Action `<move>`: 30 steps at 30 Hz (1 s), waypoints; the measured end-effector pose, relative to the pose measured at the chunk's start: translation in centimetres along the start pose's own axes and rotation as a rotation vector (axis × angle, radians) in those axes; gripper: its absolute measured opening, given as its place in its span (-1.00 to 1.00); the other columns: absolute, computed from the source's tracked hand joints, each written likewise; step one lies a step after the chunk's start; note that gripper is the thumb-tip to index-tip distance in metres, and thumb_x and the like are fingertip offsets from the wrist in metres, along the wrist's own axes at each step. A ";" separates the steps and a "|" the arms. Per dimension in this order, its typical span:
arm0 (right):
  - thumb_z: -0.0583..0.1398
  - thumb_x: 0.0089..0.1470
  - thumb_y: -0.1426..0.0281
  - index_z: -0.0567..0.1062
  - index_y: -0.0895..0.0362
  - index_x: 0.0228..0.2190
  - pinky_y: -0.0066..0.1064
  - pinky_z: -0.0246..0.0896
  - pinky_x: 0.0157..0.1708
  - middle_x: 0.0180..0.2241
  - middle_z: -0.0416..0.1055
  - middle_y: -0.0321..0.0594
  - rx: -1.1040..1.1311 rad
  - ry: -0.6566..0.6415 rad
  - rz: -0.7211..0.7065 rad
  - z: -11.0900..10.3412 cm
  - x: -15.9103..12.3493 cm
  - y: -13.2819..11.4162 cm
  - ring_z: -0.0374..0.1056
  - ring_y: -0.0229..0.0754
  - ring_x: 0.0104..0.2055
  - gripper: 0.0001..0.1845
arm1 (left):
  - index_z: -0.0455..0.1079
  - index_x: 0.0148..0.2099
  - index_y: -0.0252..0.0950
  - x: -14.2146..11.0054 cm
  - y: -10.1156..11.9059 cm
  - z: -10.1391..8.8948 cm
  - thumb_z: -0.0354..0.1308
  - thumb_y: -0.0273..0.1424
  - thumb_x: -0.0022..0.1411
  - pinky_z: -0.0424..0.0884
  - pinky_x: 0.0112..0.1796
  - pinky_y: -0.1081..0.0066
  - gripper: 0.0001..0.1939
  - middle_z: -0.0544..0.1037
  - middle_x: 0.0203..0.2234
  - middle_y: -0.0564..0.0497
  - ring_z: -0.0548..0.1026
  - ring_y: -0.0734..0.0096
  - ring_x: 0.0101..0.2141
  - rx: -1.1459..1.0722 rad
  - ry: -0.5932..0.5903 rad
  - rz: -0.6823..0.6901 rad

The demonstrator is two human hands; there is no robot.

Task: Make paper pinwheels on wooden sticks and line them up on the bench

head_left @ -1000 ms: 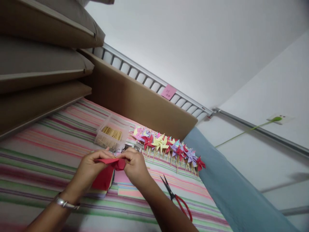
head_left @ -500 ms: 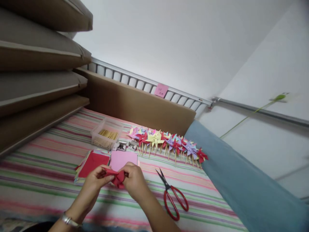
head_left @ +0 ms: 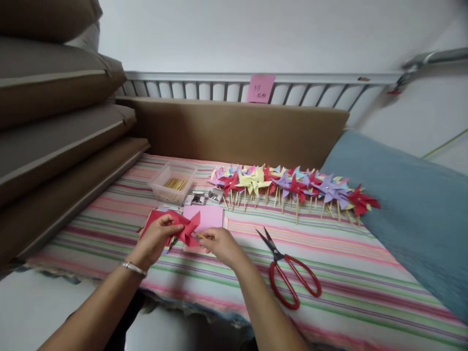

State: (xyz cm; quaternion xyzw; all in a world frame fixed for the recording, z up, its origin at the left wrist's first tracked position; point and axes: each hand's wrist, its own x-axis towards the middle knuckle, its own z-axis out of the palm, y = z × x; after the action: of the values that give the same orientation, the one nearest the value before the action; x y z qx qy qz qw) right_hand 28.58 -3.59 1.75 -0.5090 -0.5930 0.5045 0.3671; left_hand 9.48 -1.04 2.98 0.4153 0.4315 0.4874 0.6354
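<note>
Pinched between the thumb and fingers of my left hand (head_left: 158,236) is a red paper pinwheel (head_left: 189,227), its points folded in toward the middle. My right hand (head_left: 221,243) is closed on a thin wooden stick (head_left: 201,236), whose tip is close to the pinwheel's centre; whether it touches cannot be made out. Beneath the hands lie a stack of red paper (head_left: 149,220) and a sheet of pink paper (head_left: 206,217). To the right of my right hand rest scissors (head_left: 281,256) with red handles, blades apart.
A clear plastic box (head_left: 155,187) of wooden sticks and two small boxes (head_left: 215,195) of tiny metal parts stand behind the paper. Several finished pinwheels (head_left: 254,181) line the back of the striped cloth (head_left: 351,273). A cardboard panel (head_left: 234,129) stands behind; wrapped packages (head_left: 66,119) are stacked at left.
The view has levelled and swung. My right hand has left the pinwheel's edge and now shows a stick. The red paper has turned its folded face more into view, still in my left hand.
</note>
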 end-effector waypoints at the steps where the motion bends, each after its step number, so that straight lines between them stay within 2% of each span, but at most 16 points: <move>1: 0.20 -0.05 0.46 0.56 0.18 -0.52 -0.53 0.06 -0.59 -0.66 0.36 -0.37 0.021 -0.014 0.025 -0.6 0.0 0.3 0.24 -0.31 -0.60 -0.88 | 0.51 -0.41 -0.34 0.3 0.4 0.0 0.41 -0.47 -0.16 0.36 -0.41 0.48 -0.81 0.58 -0.55 0.03 0.48 0.45 -0.51 0.011 0.006 -0.002; 4: 0.18 -0.01 0.42 0.54 0.19 -0.55 -0.56 -0.02 -0.66 -0.68 0.35 -0.36 0.071 -0.006 0.078 -1.8 -0.4 1.0 0.15 -0.37 -0.68 -0.83 | 0.53 -0.37 -0.34 0.7 1.3 0.2 0.42 -0.50 -0.18 0.40 -0.32 0.45 -0.77 0.61 -0.47 -0.02 0.54 0.40 -0.43 0.008 0.024 -0.020; 7: 0.17 0.01 0.35 0.52 0.21 -0.57 -0.56 -0.12 -0.70 -0.71 0.30 -0.37 0.121 0.032 0.098 -1.9 -1.1 1.4 0.01 -0.42 -0.72 -0.77 | 0.53 -0.24 -0.28 0.2 2.0 0.4 0.43 -0.49 -0.18 0.41 -0.21 0.41 -0.65 0.62 -0.42 0.01 0.57 0.38 -0.37 -0.018 0.042 -0.025; 11: 0.17 0.00 0.24 0.54 0.23 -0.42 -0.55 -0.18 -0.72 -0.69 0.28 -0.39 0.214 0.070 0.115 -1.1 -1.8 1.8 -0.05 -0.42 -0.73 -0.71 | 0.51 -0.13 -0.24 -1.1 2.2 0.2 0.43 -0.43 -0.17 0.40 -0.14 0.37 -0.54 0.63 -0.33 -0.01 0.57 0.35 -0.29 0.051 0.110 0.067; 14: 0.18 -0.02 0.17 0.53 0.23 -0.44 -0.54 -0.20 -0.74 -0.69 0.26 -0.41 0.257 0.077 0.125 -0.5 -2.3 2.0 -0.08 -0.43 -0.75 -0.65 | 0.50 -0.11 -0.27 -1.6 1.6 0.3 0.42 -0.39 -0.16 0.39 -0.12 0.34 -0.53 0.62 -0.25 -0.06 0.56 0.28 -0.22 0.143 0.160 0.159; 16: 0.20 -0.04 0.15 0.52 0.22 -0.50 -0.53 -0.21 -0.73 -0.70 0.25 -0.40 0.263 0.081 0.124 -0.2 -2.6 2.0 -0.08 -0.43 -0.75 -0.65 | 0.51 -0.13 -0.29 -1.6 0.8 0.7 0.40 -0.36 -0.14 0.41 -0.15 0.32 -0.56 0.63 -0.26 -0.09 0.55 0.25 -0.22 0.207 0.198 0.239; 21: 0.21 -0.03 0.16 0.48 0.20 -0.59 -0.51 -0.23 -0.72 -0.72 0.24 -0.40 0.255 0.091 0.113 0.1 -3.3 2.0 -0.07 -0.44 -0.75 -0.65 | 0.55 -0.26 -0.31 -1.4 -0.5 1.8 0.33 -0.35 -0.11 0.42 -0.26 0.32 -0.71 0.63 -0.43 -0.05 0.54 0.24 -0.36 0.342 0.354 0.368; 25: 0.20 -0.02 0.18 0.47 0.19 -0.60 -0.52 -0.24 -0.72 -0.73 0.23 -0.41 0.257 0.091 0.110 0.4 -3.4 2.0 -0.08 -0.44 -0.76 -0.66 | 0.57 -0.32 -0.26 -1.8 -0.2 2.3 0.31 -0.37 -0.09 0.38 -0.29 0.36 -0.80 0.61 -0.48 -0.01 0.51 0.28 -0.40 0.433 0.447 0.454; 30: 0.20 -0.03 0.17 0.50 0.19 -0.58 -0.52 -0.26 -0.73 -0.75 0.20 -0.43 0.254 0.070 0.120 0.8 -3.4 2.2 -0.07 -0.44 -0.77 -0.66 | 0.56 -0.38 -0.20 -2.0 0.1 2.4 0.29 -0.37 -0.05 0.37 -0.31 0.36 -0.89 0.60 -0.52 0.02 0.49 0.28 -0.43 0.516 0.492 0.528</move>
State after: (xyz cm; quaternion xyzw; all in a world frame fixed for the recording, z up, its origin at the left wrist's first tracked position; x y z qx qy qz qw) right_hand 29.04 -7.11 -0.26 -0.5102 -0.4799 0.5783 0.4184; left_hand 11.44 -3.28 4.03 0.5281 0.5565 0.5937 0.2430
